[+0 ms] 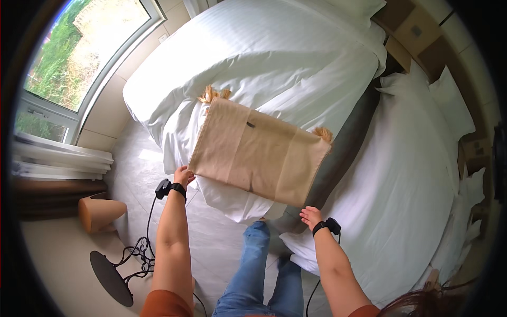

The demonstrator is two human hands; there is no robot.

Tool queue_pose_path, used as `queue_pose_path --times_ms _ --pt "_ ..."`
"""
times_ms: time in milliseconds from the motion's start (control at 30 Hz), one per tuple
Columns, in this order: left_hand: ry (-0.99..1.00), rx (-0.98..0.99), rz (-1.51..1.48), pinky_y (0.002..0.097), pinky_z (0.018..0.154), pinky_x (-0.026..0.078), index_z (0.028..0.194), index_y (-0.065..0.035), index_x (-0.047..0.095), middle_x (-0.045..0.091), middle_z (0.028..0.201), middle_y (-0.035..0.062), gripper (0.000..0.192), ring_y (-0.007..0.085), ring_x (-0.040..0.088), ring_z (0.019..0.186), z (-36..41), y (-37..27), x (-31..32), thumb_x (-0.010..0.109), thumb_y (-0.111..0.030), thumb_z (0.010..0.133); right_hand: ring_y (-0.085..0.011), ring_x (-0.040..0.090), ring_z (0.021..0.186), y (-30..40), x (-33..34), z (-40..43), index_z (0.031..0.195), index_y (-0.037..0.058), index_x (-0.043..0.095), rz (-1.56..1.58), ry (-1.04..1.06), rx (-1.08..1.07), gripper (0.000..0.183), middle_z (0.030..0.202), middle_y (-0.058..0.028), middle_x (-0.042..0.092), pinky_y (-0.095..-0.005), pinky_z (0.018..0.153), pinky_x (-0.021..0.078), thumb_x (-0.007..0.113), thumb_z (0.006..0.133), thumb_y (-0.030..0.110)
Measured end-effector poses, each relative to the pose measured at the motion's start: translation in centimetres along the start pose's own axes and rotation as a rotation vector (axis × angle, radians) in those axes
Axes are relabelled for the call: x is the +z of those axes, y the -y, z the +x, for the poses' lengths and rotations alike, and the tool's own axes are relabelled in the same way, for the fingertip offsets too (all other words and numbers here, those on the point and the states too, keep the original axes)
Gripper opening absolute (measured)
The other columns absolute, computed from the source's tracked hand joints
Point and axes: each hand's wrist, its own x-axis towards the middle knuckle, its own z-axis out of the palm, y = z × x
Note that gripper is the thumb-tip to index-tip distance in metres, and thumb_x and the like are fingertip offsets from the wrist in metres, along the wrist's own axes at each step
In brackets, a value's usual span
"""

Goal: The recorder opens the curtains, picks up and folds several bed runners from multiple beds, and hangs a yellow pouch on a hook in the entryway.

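Note:
A beige fabric bed runner or cloth [261,154] with straw-coloured tassels at its far corners lies over the white duvet [293,75] near the bed's foot. Dark marks show on two places of it. My left hand [184,176] is at the cloth's near left corner, its fingers closed about the edge. Just below the near right corner is my right hand [311,216], fingers apart and slightly curled, with a small gap between it and the cloth. Each wrist wears a black strap with a small device and a cable.
A second bed with white bedding [400,170] stands at the right, beyond a narrow dark gap. At the left are a round dark table [111,278] with scrolled metal legs, a tan chair [101,214], a curtain [63,158] and a window [91,51].

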Motion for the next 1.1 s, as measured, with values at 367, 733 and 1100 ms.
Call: queue_pose_path --times_ms 367,733,1100 --pt "0.143 0.147 -0.179 0.0311 0.071 0.048 0.114 -0.0118 0.038 0.053 0.096 0.0064 0.04 0.0199 0.055 0.085 -1.0 3.1 -3.7 0.052 -0.02 0.077 -0.0152 0.06 0.067 -8.1 -7.7 -8.7 0.098 0.0024 0.051 -0.256 0.045 -0.123 0.02 0.08 -0.0077 0.06 -0.0253 0.053 0.0455 0.052 0.079 0.01" --pt "0.127 -0.077 0.032 0.0504 0.084 0.039 0.124 -0.0179 0.029 0.037 0.12 0.0124 0.051 0.0309 0.045 0.1 -0.9 5.2 0.0 0.048 -0.028 0.077 -0.0147 0.061 0.06 -24.9 -17.3 -20.2 0.089 0.0013 0.056 -0.007 -0.32 -0.005 0.018 0.073 -0.0086 0.062 -0.0253 0.048 0.0472 0.052 0.074 0.009" --pt "0.424 -0.049 0.257 0.045 0.091 0.034 0.128 -0.014 0.022 0.031 0.127 0.0116 0.064 0.0286 0.037 0.11 -10.8 8.3 13.6 0.051 -0.039 0.076 -0.0141 0.062 0.062 -37.9 -16.5 -27.4 0.088 0.0044 0.059 0.09 -0.298 -0.018 0.02 0.071 -0.0068 0.062 -0.0261 0.049 0.0481 0.053 0.071 0.013"
